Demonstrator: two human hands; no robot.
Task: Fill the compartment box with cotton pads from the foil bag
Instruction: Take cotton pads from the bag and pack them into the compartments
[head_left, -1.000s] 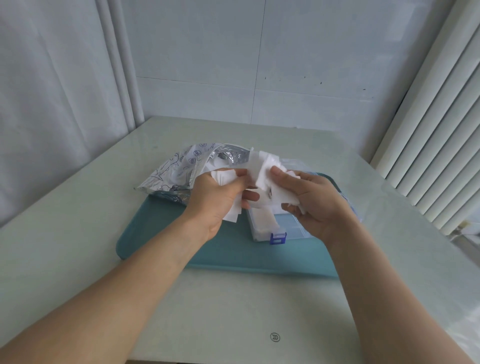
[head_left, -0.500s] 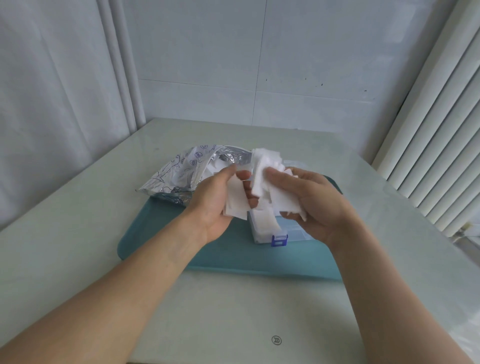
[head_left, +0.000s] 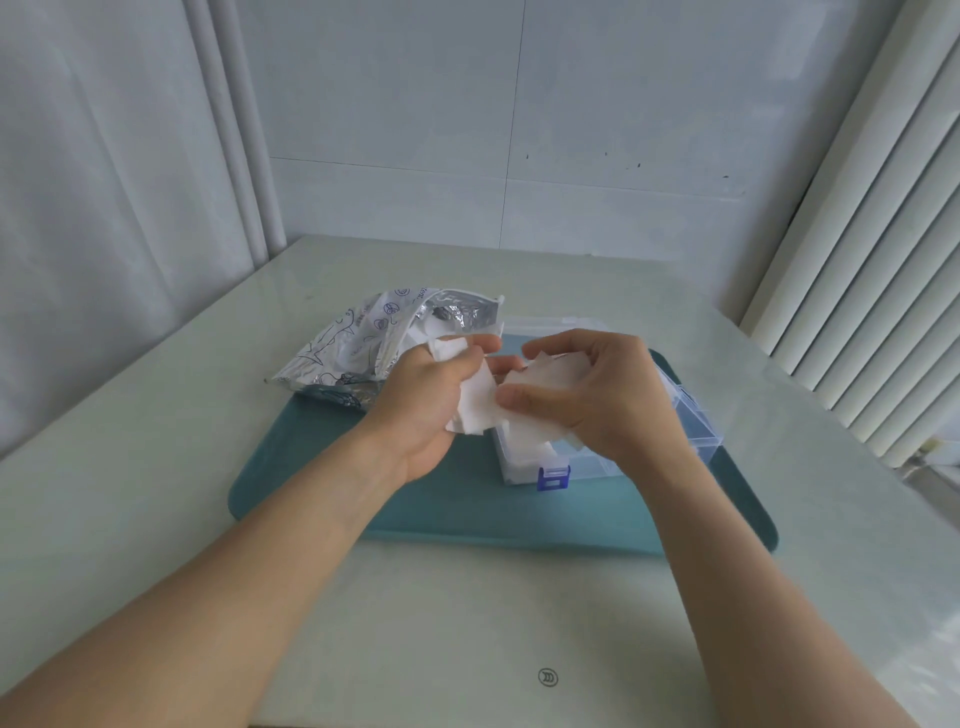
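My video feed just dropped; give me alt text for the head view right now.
Both hands hold white cotton pads above an open clear compartment box on a teal tray: left hand gripping some, right hand pinching others. An opened foil bag lies at the tray's far left corner.

Both hands, left hand (head_left: 431, 395) and right hand (head_left: 597, 400), grip white cotton pads (head_left: 524, 410) above the compartment box (head_left: 696, 421); the foil bag (head_left: 363, 348) lies just beyond the left hand.

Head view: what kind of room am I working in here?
Probably a plain indoor room, home or small office, not a workshop: a glossy pale table set in a corner, white panelled wall, curtain on the left and vertical blinds on the right.
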